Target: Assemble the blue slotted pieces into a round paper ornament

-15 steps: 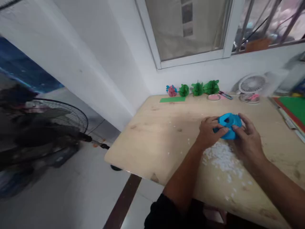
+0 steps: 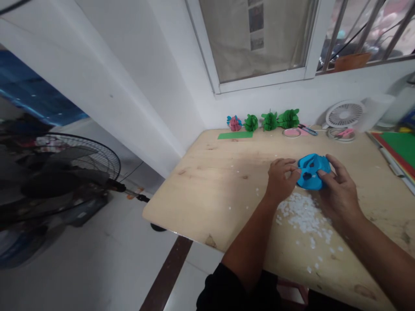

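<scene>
A blue folded paper piece point(image 2: 310, 172) with cut-out holes is held just above the wooden table point(image 2: 220, 190). My left hand point(image 2: 280, 179) pinches its left edge with curled fingers. My right hand point(image 2: 339, 190) grips its right side, thumb on the front and fingers behind. Below both hands lies a heap of small white paper scraps point(image 2: 304, 214).
Along the wall stand a pink paper ball point(image 2: 234, 123) and three green paper balls point(image 2: 269, 120), with a green sheet point(image 2: 235, 135), a pink tape roll point(image 2: 292, 132) and a small white fan point(image 2: 344, 114). Green and red sheets point(image 2: 402, 149) lie at the right. A black floor fan point(image 2: 68, 172) stands at the left.
The blue paper piece has turned slightly in my hands, showing its cut-outs more. My left fingers have curled in at its edge. The view has sharpened.
</scene>
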